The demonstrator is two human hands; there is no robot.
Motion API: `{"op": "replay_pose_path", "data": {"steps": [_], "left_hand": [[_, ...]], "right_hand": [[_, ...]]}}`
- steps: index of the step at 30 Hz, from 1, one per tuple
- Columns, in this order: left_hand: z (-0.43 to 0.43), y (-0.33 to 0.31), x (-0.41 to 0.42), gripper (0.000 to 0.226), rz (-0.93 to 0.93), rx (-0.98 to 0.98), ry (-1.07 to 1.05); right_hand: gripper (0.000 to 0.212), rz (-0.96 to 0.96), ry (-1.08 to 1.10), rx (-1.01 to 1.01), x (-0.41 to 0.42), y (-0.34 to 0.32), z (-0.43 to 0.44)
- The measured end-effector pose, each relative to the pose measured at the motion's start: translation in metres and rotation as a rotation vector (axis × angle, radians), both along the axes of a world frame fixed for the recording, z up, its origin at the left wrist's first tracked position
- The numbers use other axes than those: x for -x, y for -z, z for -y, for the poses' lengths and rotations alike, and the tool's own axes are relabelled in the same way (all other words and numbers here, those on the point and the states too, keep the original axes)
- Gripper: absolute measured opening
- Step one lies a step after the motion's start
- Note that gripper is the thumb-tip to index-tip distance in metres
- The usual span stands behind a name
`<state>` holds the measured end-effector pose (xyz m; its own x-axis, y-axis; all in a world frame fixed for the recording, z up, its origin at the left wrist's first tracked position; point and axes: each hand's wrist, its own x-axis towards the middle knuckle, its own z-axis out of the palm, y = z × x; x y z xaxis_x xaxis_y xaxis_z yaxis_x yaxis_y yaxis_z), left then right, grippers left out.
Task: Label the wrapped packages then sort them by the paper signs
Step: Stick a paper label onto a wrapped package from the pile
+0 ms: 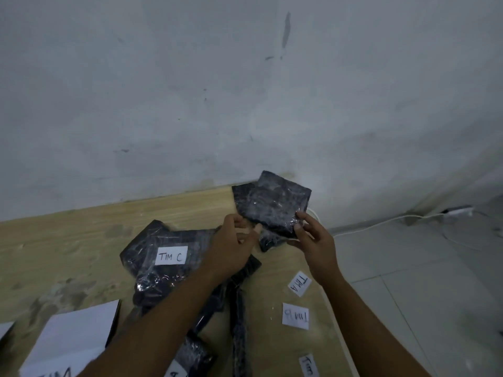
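White paper sign [68, 341] lies at seven o'clock; left hand [234, 240] and right hand [313, 240] pinch a dark plastic-wrapped package [272, 200] above the wooden surface [68, 240], seemingly for labelling.

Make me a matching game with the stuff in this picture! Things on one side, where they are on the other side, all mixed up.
Things:
1. lifted package
2. TIM C package
3. TIM A slip
4. white cable

Places:
a. on the floor by the wall
b. lying on the table, with a label on top
c. pinched between the left hand and the right hand
d. loose on the table, beside the right forearm

Pairs: 1-c, 2-b, 3-d, 4-a.
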<state>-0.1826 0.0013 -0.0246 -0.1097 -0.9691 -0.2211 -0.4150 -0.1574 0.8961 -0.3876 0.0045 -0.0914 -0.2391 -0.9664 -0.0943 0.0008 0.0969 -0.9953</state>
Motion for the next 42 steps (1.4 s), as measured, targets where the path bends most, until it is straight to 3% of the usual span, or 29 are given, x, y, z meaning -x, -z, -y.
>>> {"op": "replay_pose_path", "data": {"steps": [9, 12, 14, 17, 20, 26, 29, 35, 39, 42], "left_hand": [[-0.046, 0.015, 0.023, 0.079, -0.280, -0.213, -0.025], [-0.062, 0.031, 0.024, 0.067, -0.290, -0.251, 0.006], [-0.073, 0.041, 0.022, 0.057, -0.270, -0.267, 0.023], [-0.091, 0.050, 0.020, 0.070, -0.235, -0.303, 0.071], [-0.105, 0.058, 0.018, 0.076, -0.209, -0.324, 0.100], [-0.119, 0.076, 0.015, 0.085, -0.112, -0.341, 0.107], [-0.124, 0.078, 0.016, 0.072, -0.098, -0.350, 0.120], [-0.133, 0.077, 0.019, 0.045, -0.116, -0.344, 0.118], [-0.135, 0.078, 0.017, 0.045, -0.137, -0.368, 0.104], [-0.135, 0.081, 0.014, 0.048, -0.144, -0.371, 0.093]], "right_hand": [[0.033, 0.036, -0.060, -0.034, 0.017, -0.017, -0.087], [0.041, 0.017, -0.037, -0.082, 0.016, -0.012, -0.112], [0.034, -0.008, 0.026, -0.167, 0.017, 0.000, -0.129], [0.023, -0.244, 0.097, -0.373, 0.023, 0.037, -0.154], [0.025, -0.544, 0.028, -0.568, 0.028, 0.066, -0.183], [0.013, -0.658, -0.070, -0.656, 0.010, 0.084, -0.221], [0.024, -0.631, -0.053, -0.622, 0.003, 0.089, -0.231], [0.016, -0.615, 0.015, -0.652, -0.001, 0.108, -0.230], [0.009, -0.707, 0.060, -0.600, -0.001, 0.110, -0.229], [0.008, -0.597, 0.024, -0.565, 0.001, 0.096, -0.229]]}}
